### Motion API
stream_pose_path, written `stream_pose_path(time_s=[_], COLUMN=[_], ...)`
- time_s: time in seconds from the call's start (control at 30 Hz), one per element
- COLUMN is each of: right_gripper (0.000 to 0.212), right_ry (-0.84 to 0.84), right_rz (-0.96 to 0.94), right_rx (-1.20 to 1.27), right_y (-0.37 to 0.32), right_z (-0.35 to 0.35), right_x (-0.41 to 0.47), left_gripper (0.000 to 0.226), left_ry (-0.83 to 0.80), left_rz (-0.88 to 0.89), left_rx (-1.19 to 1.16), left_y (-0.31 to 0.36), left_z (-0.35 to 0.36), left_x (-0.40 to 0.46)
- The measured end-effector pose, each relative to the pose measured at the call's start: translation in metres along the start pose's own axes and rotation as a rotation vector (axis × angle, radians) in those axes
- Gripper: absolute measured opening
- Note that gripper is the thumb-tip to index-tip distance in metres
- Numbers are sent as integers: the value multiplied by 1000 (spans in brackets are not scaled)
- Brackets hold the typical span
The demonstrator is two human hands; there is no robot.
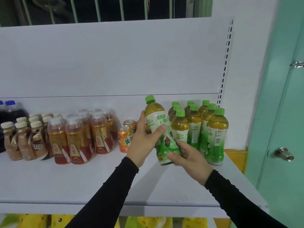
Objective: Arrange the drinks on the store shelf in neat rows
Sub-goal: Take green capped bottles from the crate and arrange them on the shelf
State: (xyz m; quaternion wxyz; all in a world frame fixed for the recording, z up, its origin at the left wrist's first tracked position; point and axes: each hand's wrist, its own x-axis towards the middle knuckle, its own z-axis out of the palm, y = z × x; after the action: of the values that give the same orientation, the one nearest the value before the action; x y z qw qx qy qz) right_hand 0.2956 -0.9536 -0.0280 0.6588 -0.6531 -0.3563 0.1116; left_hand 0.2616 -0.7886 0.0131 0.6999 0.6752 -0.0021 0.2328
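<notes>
While both black-sleeved arms reach over the white metal store shelf (82,183), the person holds a green-capped plastic bottle of amber tea with a white and green label (158,127) between the two hands, tilted with its cap leaning to the left and its base toward the right. The left hand (144,137) wraps around the bottle's middle, thumb at the upper left and fingers curled across the label. The right hand (187,155) grips the bottle's green lower end, fingers curled under it. The held bottle sits just left of a group of matching green-capped tea bottles (204,125), which stand upright in rows at the right end of the shelf, close to the slotted upright.

Behind the left hand stand orange drink cans (125,137), partly hidden. Farther left are shrink-wrapped clear-capped bottles with gold and red labels (82,135), then small brown coffee bottles with cream caps (24,139), and dark bottles with blue caps (8,109) at the frame's left edge. A pale green door with a metal knob (283,153) stands to the right.
</notes>
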Motion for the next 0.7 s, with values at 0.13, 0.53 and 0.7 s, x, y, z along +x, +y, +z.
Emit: stream_pose_path(time_s=[0.13,0.53,0.7], right_gripper=[57,95,91], right_ry=[60,163,208], right_rz=[-77,-315,-365], right_rx=[-110,-562,-586], right_y=[4,-23,-32], right_z=[3,6,12], right_x=[3,19,22], left_gripper=[75,39,37], left_ry=[16,12,36], left_rz=[4,-418,-474], left_rx=[16,-408,-467], left_y=[3,20,19], left_z=[-4,-21,-22], left_x=[9,30,27])
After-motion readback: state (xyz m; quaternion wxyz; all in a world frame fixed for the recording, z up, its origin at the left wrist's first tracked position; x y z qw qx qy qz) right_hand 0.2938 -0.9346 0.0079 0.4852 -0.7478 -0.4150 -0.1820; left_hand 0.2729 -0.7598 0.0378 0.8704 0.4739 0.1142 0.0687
